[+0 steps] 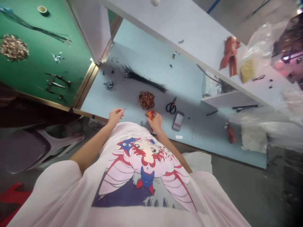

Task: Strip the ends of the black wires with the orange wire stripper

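Observation:
Over the table's near edge, my left hand point(115, 116) pinches a short, thin dark piece point(125, 109) that looks like a wire. My right hand point(156, 121) is wrapped round an orange tool point(150, 115), whose head points away from me. Just beyond the tool lies a pile of small copper-coloured pieces point(146, 100). A long bundle of dark wires point(146, 80) stretches across the blue tabletop behind that pile. To its left sits a small heap of blue and silver pieces point(109, 85).
Black-handled scissors point(171, 107) and a blurred phone point(178, 121) lie right of my right hand. A white shelf point(165, 30) crosses above the blue table point(189, 91). The green table point(35, 75) adjoins at left, with a grey chair point(26, 145) below.

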Demonstrator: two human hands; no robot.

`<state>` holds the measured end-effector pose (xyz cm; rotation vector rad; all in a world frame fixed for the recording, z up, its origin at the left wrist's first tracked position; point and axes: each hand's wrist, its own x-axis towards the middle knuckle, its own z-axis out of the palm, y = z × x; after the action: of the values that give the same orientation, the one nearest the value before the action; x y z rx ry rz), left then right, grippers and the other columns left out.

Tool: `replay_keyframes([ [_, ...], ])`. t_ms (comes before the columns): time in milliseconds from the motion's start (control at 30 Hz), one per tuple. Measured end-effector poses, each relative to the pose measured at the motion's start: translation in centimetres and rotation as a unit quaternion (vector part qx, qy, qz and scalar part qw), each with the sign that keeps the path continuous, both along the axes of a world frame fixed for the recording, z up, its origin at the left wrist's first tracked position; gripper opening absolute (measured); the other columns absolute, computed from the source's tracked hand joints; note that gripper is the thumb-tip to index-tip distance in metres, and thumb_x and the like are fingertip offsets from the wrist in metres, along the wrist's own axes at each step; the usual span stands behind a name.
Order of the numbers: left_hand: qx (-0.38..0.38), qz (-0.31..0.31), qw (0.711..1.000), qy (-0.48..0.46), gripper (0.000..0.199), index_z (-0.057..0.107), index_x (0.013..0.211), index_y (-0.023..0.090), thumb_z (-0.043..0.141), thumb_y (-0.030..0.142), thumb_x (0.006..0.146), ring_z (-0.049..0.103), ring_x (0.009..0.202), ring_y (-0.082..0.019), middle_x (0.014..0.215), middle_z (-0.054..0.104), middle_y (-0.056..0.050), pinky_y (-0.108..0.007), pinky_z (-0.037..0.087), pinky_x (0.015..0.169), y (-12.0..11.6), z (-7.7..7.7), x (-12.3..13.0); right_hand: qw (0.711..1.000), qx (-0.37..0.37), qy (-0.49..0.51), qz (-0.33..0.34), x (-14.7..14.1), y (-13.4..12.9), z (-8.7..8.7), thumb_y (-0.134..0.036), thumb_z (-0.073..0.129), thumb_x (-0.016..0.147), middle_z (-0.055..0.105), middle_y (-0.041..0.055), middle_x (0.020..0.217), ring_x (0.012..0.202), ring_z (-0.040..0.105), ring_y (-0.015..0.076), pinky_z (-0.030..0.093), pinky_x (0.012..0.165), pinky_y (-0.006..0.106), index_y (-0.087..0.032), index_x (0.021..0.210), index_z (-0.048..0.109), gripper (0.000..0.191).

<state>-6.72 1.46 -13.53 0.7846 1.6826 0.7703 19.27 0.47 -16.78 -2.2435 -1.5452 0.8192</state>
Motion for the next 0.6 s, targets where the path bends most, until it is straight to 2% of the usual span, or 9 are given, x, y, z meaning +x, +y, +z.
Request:
replay_keyframes([
  [67,0.006,0.000,1.000,-0.016,0.013,0.055,0.076,0.017,0.055,0.029,0.072,0.040,0.049,-0.008,0.054,0.050,0.004,-0.023,0.032,0.052,0.9,0.6,1.1,0.999,-0.017,-0.023,-0.028,-0.2,-2.5,-0.3,-0.033,0.068,0.066,0.041,0.0243,0.131,0.125,0.034,0.0343,0.026,0.102,0.048,-0.009,0.119,0.043,0.064],
  [167,0.012,-0.014,0.999,-0.044,0.009,0.054,0.074,0.017,0.051,0.026,0.073,0.037,0.048,-0.008,0.051,0.044,0.006,-0.022,0.029,0.049,1.7,1.6,2.6,0.998,-0.033,-0.018,-0.059,-0.4,-4.5,-0.5,-0.031,0.063,0.071,0.037,0.0224,0.136,0.128,0.029,0.0336,0.023,0.103,0.049,-0.012,0.121,0.044,0.057],
  [233,0.013,-0.028,0.997,-0.067,0.011,0.054,0.075,0.017,0.047,0.025,0.075,0.034,0.046,-0.008,0.050,0.040,0.006,-0.022,0.026,0.047,1.8,2.3,3.2,0.997,-0.040,0.004,-0.072,-0.2,-4.3,-0.3,-0.029,0.062,0.071,0.040,0.0207,0.133,0.127,0.031,0.0320,0.025,0.103,0.047,-0.013,0.119,0.047,0.052],
  [333,0.017,-0.041,0.994,-0.099,0.010,0.053,0.075,0.017,0.044,0.021,0.074,0.033,0.044,-0.008,0.047,0.038,0.007,-0.021,0.025,0.046,1.6,3.6,3.6,0.993,-0.057,0.059,-0.083,0.6,-2.9,0.7,-0.029,0.061,0.069,0.054,0.0176,0.118,0.115,0.045,0.0297,0.035,0.096,0.044,-0.013,0.108,0.053,0.043],
  [433,0.031,-0.040,0.987,-0.153,0.007,0.051,0.076,0.017,0.047,0.018,0.071,0.037,0.044,-0.007,0.047,0.046,0.006,-0.021,0.030,0.047,1.1,5.4,3.2,0.986,-0.078,0.132,-0.070,0.8,-1.9,3.1,-0.034,0.048,0.076,0.063,0.0112,0.097,0.093,0.058,0.0243,0.047,0.080,0.038,-0.015,0.099,0.056,0.031],
  [533,0.077,-0.038,0.973,-0.213,0.008,0.049,0.078,0.017,0.050,0.020,0.072,0.046,0.046,-0.009,0.053,0.057,0.003,-0.022,0.037,0.052,0.4,7.6,2.7,0.962,-0.072,0.259,-0.037,0.1,-2.2,7.1,-0.037,0.037,0.080,0.065,0.0076,0.096,0.086,0.061,0.0208,0.050,0.072,0.035,-0.019,0.102,0.054,0.033],
  [567,0.101,-0.039,0.969,-0.220,0.008,0.049,0.079,0.017,0.051,0.022,0.073,0.049,0.048,-0.009,0.055,0.059,0.002,-0.023,0.040,0.054,0.1,8.3,2.5,0.929,-0.062,0.363,-0.031,-0.3,-2.5,8.8,-0.038,0.039,0.080,0.064,0.0080,0.100,0.088,0.061,0.0214,0.050,0.073,0.037,-0.020,0.103,0.054,0.033],
  [600,0.129,-0.041,0.966,-0.218,0.009,0.050,0.080,0.017,0.053,0.024,0.074,0.052,0.051,-0.010,0.058,0.061,0.001,-0.024,0.042,0.057,-0.1,9.1,2.4,0.883,-0.060,0.465,-0.018,-0.7,-2.7,10.4,-0.039,0.042,0.078,0.064,0.0082,0.102,0.091,0.061,0.0224,0.050,0.075,0.038,-0.021,0.105,0.053,0.034],
])
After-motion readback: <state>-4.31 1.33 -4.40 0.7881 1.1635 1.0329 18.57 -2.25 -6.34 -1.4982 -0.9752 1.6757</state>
